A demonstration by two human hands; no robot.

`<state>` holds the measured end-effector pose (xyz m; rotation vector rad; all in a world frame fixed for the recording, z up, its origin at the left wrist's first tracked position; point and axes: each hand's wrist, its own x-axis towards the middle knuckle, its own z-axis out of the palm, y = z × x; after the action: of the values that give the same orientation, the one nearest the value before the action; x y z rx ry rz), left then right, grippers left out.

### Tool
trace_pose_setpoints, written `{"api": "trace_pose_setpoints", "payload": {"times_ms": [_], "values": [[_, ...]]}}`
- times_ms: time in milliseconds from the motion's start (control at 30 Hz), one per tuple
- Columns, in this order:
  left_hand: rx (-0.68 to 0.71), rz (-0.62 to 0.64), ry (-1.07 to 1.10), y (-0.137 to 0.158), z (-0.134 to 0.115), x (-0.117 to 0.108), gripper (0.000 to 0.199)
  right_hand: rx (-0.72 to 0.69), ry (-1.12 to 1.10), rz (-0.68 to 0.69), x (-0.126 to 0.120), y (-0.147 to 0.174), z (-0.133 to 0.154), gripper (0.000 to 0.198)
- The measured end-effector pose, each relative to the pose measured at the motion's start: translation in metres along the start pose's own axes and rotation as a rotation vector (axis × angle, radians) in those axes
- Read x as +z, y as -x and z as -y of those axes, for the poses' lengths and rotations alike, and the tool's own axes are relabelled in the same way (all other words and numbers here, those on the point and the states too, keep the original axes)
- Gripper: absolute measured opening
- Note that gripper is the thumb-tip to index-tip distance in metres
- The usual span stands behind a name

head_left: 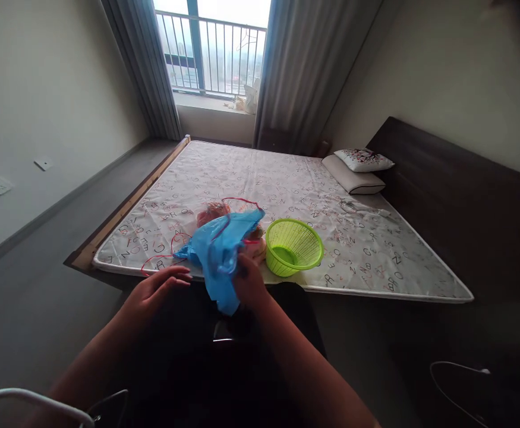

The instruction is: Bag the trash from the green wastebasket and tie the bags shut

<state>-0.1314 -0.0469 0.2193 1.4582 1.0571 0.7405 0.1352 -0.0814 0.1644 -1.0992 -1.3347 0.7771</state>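
My right hand [249, 284] is closed on the edge of a crumpled blue plastic bag [224, 241], which hangs over the front edge of the mattress. Left of the bag, my left hand [161, 288] is held apart from it, fingers stretched out and holding nothing. A thin red cord [157, 257] loops out on the mattress beside the bag. Behind the bag lies a reddish bundle [211, 213] that looks wrapped in clear plastic. Something beige [260, 246] shows partly between the bag and a green plastic basket [293, 246]; its kind is hidden.
The basket stands upright near the front edge of a letter-patterned mattress [353, 249]. Two pillows [360, 169] are stacked by the dark headboard [442, 172]. A wooden bed rail [126, 205] runs along the left. White cables [447, 386] show at the lower corners.
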Motion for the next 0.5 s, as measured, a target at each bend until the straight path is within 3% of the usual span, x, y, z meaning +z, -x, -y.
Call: {"api": "trace_pose_setpoints", "payload": {"times_ms": [133, 200, 300, 400, 500], "values": [[-0.069, -0.09, 0.301, -0.01, -0.017, 0.026, 0.088, -0.212, 0.141, 0.289, 0.007, 0.023, 0.02, 0.029], [-0.114, -0.071, 0.228, -0.014, -0.024, 0.034, 0.091, -0.24, 0.191, 0.402, 0.005, 0.032, 0.026, 0.034], [-0.226, -0.083, 0.06, -0.017, -0.026, 0.039, 0.081, -0.221, 0.168, 0.474, -0.003, 0.039, 0.024, 0.033], [-0.28, -0.17, 0.086, -0.018, -0.02, 0.043, 0.079, 0.006, -0.066, 0.281, -0.003, 0.044, 0.011, 0.041], [-0.335, -0.181, 0.16, -0.014, -0.014, 0.047, 0.076, 0.455, -0.513, -0.076, 0.004, 0.048, -0.005, 0.06]]}}
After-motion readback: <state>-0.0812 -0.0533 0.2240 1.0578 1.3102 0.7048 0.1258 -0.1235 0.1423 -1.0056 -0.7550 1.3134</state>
